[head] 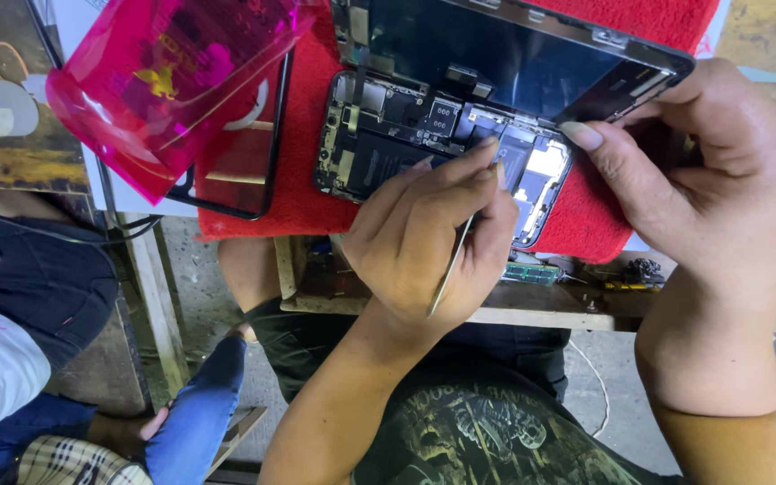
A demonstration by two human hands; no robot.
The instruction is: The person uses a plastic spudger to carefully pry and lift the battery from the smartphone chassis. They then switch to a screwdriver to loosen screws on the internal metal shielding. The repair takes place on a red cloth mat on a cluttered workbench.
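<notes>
Probing opened phone (pixel 433 148) just beyond left hand (pixel 424 238), seemingly.

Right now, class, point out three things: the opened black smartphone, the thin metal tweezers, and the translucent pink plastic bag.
opened black smartphone (pixel 379 148): head view, on its exposed internals.
thin metal tweezers (pixel 453 260): head view, on the shaft below the left hand's fingers.
translucent pink plastic bag (pixel 163 81): head view, on its middle.

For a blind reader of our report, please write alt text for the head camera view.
The left hand works thin metal tweezers into an opened smartphone on a red cloth. The right hand holds up its lifted screen. A pink translucent bag lies to the left.
</notes>
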